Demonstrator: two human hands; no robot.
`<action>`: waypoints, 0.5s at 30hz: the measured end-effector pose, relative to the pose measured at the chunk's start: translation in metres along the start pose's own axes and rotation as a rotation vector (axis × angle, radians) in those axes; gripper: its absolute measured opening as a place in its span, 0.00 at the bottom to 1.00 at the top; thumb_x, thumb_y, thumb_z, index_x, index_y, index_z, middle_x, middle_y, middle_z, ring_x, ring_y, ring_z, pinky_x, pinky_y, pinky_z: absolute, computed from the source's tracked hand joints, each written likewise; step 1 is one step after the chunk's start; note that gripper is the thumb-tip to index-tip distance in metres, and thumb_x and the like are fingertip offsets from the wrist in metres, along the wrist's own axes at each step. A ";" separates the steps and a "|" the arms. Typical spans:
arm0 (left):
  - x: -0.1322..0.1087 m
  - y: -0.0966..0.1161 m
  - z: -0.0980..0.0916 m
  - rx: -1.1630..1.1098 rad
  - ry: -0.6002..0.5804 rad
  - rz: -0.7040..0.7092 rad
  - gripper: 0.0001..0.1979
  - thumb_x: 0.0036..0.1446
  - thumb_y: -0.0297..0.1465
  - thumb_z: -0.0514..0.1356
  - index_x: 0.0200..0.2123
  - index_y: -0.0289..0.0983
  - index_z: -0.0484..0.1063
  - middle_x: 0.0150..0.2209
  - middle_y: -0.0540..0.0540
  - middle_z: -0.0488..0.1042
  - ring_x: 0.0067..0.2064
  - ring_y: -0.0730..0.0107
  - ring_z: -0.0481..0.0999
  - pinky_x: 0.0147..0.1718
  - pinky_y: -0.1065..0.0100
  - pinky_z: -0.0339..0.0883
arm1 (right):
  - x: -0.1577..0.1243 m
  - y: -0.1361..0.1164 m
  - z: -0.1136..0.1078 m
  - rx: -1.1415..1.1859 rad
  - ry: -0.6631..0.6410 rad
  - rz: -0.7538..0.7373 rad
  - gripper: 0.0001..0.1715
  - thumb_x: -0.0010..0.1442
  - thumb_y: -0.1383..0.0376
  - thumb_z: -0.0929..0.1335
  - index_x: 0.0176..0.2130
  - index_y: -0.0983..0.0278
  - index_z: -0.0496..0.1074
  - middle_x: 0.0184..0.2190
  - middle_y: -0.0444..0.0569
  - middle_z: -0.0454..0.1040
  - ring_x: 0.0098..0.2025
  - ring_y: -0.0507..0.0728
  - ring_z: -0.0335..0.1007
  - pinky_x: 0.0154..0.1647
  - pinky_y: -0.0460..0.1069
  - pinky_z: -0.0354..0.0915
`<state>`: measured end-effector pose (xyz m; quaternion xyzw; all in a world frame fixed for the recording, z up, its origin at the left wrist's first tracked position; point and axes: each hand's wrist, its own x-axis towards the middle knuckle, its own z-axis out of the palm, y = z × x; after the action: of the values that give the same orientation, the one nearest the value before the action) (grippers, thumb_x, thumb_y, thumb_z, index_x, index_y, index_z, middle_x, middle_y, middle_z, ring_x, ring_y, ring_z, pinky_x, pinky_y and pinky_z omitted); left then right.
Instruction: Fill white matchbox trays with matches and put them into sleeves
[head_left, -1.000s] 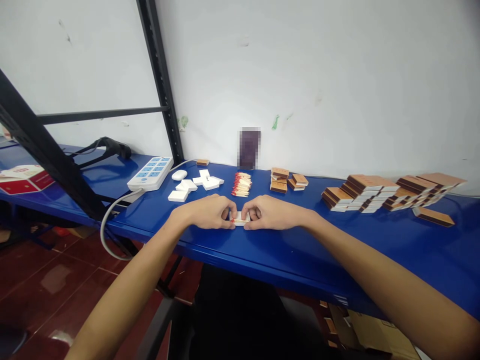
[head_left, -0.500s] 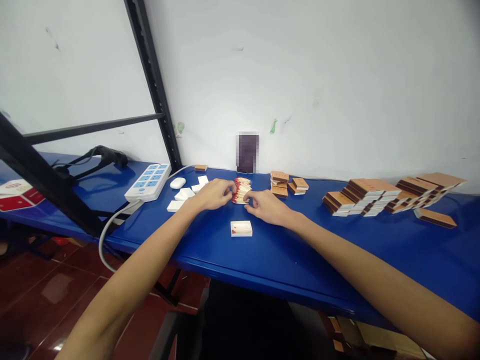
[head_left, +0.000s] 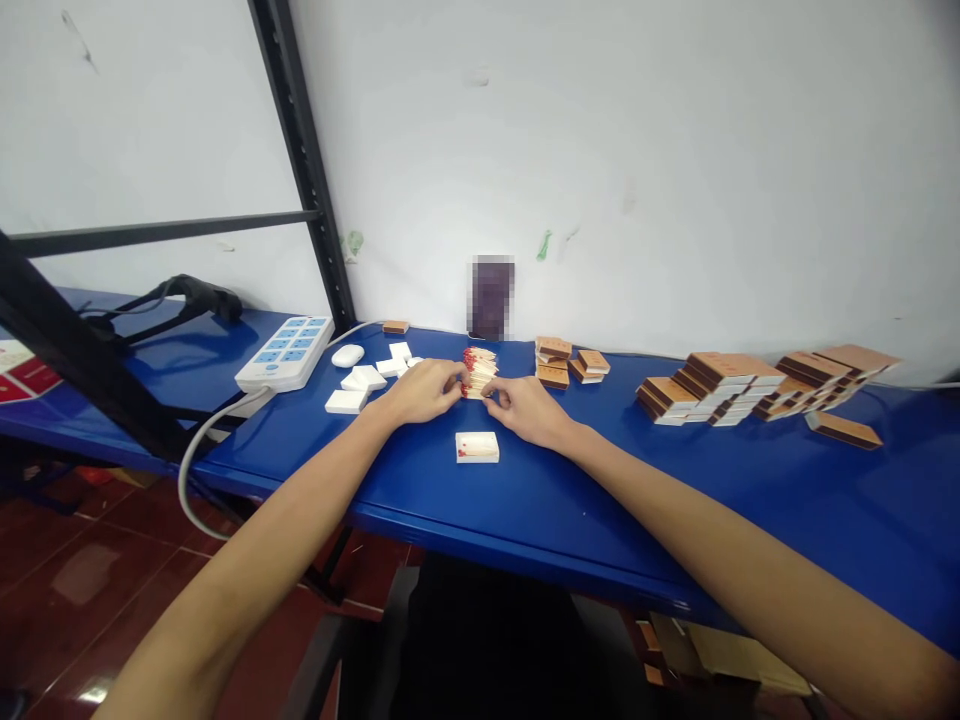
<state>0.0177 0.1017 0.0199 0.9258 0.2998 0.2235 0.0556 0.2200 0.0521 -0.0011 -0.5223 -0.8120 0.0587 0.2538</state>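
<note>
A pile of red-tipped wooden matches (head_left: 480, 374) lies on the blue table, heads to the left. At its left edge my left hand (head_left: 429, 392) is closed, with thumb and finger pinching at the match heads. My right hand (head_left: 526, 410) pinches at the plain ends near the pile's front corner. The few matches between the fingertips are too small to make out singly. In front of the pile sits a white matchbox tray (head_left: 478, 449) with a few matches in it.
White trays (head_left: 367, 378) and a white rounded case (head_left: 348, 356) lie left, beside a power strip (head_left: 286, 354). Brown matchboxes (head_left: 553, 362) stand right of the pile; larger stacks (head_left: 724, 385) are farther right. A dark, blurred upright object (head_left: 491, 298) leans on the wall.
My left fingertips have come down along the pile toward its near end. The right thumb and finger have drawn closer together. The whole view has shifted slightly.
</note>
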 end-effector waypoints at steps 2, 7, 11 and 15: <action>0.000 -0.001 -0.001 -0.003 0.009 -0.008 0.10 0.54 0.27 0.53 0.36 0.36 0.73 0.25 0.51 0.72 0.26 0.72 0.68 0.29 0.71 0.58 | -0.001 0.000 0.000 0.008 0.009 -0.011 0.11 0.59 0.67 0.65 0.38 0.67 0.76 0.21 0.43 0.69 0.23 0.50 0.60 0.29 0.46 0.53; -0.002 0.001 -0.002 -0.005 0.052 -0.039 0.10 0.53 0.26 0.53 0.34 0.36 0.74 0.22 0.52 0.71 0.24 0.74 0.67 0.30 0.71 0.58 | -0.002 0.002 0.001 0.040 0.025 -0.029 0.10 0.58 0.67 0.65 0.37 0.66 0.76 0.21 0.43 0.68 0.23 0.49 0.60 0.28 0.45 0.53; -0.002 0.004 -0.004 -0.025 0.056 -0.079 0.09 0.51 0.27 0.54 0.30 0.36 0.74 0.19 0.53 0.69 0.22 0.74 0.66 0.29 0.71 0.59 | -0.002 0.004 0.002 0.068 0.034 -0.038 0.10 0.58 0.66 0.65 0.37 0.66 0.76 0.22 0.42 0.69 0.23 0.49 0.60 0.29 0.45 0.53; -0.003 0.005 -0.004 -0.078 0.028 -0.106 0.09 0.49 0.26 0.55 0.31 0.36 0.75 0.18 0.54 0.69 0.21 0.75 0.67 0.28 0.71 0.60 | -0.002 0.005 0.003 0.087 0.052 -0.045 0.10 0.58 0.66 0.65 0.37 0.66 0.75 0.21 0.41 0.68 0.23 0.49 0.60 0.29 0.45 0.54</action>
<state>0.0168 0.0956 0.0242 0.9026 0.3400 0.2446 0.0995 0.2238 0.0528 -0.0065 -0.4939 -0.8133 0.0749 0.2985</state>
